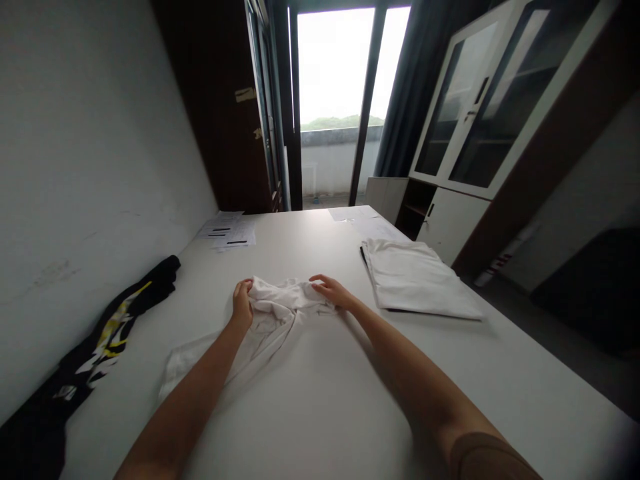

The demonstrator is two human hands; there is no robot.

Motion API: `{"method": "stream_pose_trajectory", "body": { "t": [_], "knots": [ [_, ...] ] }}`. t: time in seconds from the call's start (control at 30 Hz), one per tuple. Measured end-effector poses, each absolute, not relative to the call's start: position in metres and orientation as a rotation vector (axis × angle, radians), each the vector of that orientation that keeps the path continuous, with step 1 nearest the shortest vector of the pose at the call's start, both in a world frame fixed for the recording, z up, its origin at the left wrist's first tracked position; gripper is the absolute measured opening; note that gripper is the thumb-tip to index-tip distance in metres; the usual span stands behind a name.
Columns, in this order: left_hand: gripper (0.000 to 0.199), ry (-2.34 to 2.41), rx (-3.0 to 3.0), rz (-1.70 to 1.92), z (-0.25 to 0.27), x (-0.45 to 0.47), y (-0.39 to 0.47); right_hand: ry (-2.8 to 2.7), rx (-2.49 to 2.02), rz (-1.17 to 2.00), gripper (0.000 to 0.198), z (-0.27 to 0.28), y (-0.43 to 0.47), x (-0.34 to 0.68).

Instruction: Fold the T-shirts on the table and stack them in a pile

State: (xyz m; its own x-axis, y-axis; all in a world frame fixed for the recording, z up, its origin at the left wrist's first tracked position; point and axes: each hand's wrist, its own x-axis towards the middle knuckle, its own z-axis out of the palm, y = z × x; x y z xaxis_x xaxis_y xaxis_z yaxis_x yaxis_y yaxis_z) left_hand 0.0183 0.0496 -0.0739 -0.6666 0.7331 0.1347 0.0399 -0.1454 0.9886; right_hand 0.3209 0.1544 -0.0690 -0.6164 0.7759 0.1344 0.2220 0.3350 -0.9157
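Note:
A thin white garment [273, 310] lies bunched and wrinkled on the white table [310, 427], its looser part trailing toward the lower left, partly behind my left forearm. My left hand [243, 305] is closed on the garment's left edge, thumb on the near side. At the bunched part's right end, my right hand [332, 291] grips the fabric, with the fingers over its top edge. To the right of my right hand lies a neatly folded stack of white cloth [420, 277], with a dark edge showing beneath it.
A black garment with yellow and white print [107, 340] lies along the left wall. Printed papers [235, 233] rest at the far left of the table, and more sheets [355, 217] at the far right. A white glass-door cabinet [465, 113] stands beyond the right edge.

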Motion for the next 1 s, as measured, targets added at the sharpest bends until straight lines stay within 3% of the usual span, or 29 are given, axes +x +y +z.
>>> {"method": "stream_pose_trajectory", "body": {
  "t": [0.07, 0.2, 0.3, 0.4, 0.53, 0.73, 0.83, 1.0],
  "knots": [
    [0.043, 1.715, 0.946, 1.731, -0.074, 0.018, 0.048, -2.164, -0.798, 1.299, 0.053, -0.069, 0.147, 0.318],
    [0.045, 1.882, 1.148, 1.453, -0.072, 0.017, 0.041, -2.228, -0.888, 0.952, 0.035, -0.071, 0.138, 0.311],
    [0.031, 1.984, 1.341, 1.258, -0.07, 0.015, 0.035, -2.31, -1.004, 0.731, 0.031, -0.068, 0.136, 0.31],
    [0.013, 2.026, 1.479, 1.185, -0.069, 0.015, 0.033, -2.467, -1.162, 0.573, 0.038, -0.061, 0.134, 0.311],
    [0.007, 2.079, 1.568, 1.365, -0.063, 0.013, 0.035, -2.513, -1.433, 0.399, 0.051, -0.059, 0.132, 0.313],
    [0.012, 2.007, 1.609, 1.68, -0.053, 0.008, 0.03, -2.188, -1.606, 0.361, 0.022, -0.068, 0.142, 0.321],
    [0.017, 1.836, 1.614, 1.757, -0.051, 0.012, 0.025, -1.97, -1.523, 0.401, 0.023, -0.07, 0.15, 0.327],
    [0.023, 1.768, 1.723, 1.55, -0.049, 0.02, 0.022, -1.597, -1.255, 0.69, 0.036, -0.071, 0.161, 0.329]
  ]
}}
